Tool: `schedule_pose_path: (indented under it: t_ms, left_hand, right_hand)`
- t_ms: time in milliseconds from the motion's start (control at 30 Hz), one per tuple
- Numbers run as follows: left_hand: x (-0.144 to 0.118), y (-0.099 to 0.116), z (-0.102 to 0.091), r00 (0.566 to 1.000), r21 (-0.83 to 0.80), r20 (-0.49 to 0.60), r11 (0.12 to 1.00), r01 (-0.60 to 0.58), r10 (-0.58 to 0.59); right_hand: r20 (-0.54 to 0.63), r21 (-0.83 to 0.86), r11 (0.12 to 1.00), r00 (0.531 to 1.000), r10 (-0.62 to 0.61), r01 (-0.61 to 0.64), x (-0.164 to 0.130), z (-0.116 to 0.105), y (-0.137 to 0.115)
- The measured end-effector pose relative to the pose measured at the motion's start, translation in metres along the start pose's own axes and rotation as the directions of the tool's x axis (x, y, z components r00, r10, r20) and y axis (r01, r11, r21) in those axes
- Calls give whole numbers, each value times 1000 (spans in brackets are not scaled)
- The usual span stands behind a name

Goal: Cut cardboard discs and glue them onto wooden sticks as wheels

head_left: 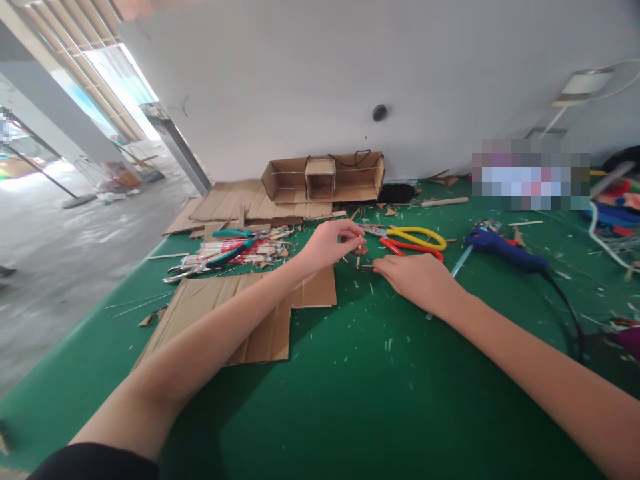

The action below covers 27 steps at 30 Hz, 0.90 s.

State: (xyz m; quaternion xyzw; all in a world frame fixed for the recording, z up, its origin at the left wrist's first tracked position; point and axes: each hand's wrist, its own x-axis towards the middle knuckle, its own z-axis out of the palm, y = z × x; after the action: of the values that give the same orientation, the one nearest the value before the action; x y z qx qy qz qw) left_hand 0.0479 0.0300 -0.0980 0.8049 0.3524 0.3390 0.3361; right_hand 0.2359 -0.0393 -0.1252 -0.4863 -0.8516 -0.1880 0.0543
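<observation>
My left hand (pixel 333 241) is pinched around a small brown piece (pixel 361 251), perhaps wood or cardboard, with a short pale stick near it. Facing it from the right, my right hand (pixel 417 279) is closed low over the table on a thin dark rod (pixel 367 267) whose tip sticks out toward the left. What sort of rod it is cannot be made out. Just behind the hands lie pliers with one yellow and one red handle (pixel 417 235). A notched cardboard sheet (pixel 265 337) lies beneath my left forearm.
Teal-handled pliers (pixel 235 250) rest on wooden sticks at the left. A blue glue gun (pixel 510 252) with a cord lies at the right. A cardboard box with compartments (pixel 320 179) stands against the wall (pixel 320 80). Scraps litter the green table (pixel 350 400).
</observation>
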Motion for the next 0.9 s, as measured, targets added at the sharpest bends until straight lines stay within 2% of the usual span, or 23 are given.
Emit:
schedule_pose_path:
  t_ms: [167, 467, 667, 800, 900]
  left_hand:
    - [1, -2, 0, 1000, 17, -7, 1000, 18, -18]
    - [0, 0, 1, 1000, 4, 17, 1000, 5, -5]
    - [1, -4, 1, 1000, 38, -12, 999, 28, -28]
    - [-1, 0, 1, 1000, 29, 0, 999, 25, -25]
    - [-2, 3, 1, 1000, 40, 3, 999, 5, -5]
  right_hand:
    - [-13, -24, 999, 1000, -22, 22, -3, 2, -1]
    - [-49, -114, 992, 998, 40, -45, -4, 1, -2]
    - [16, -64, 995, 997, 79, -78, -2, 1, -4]
    - [88, -37, 999, 995, 36, -33, 0, 0, -5]
    - [90, -51, 999, 996, 23, -19, -1, 0, -6]
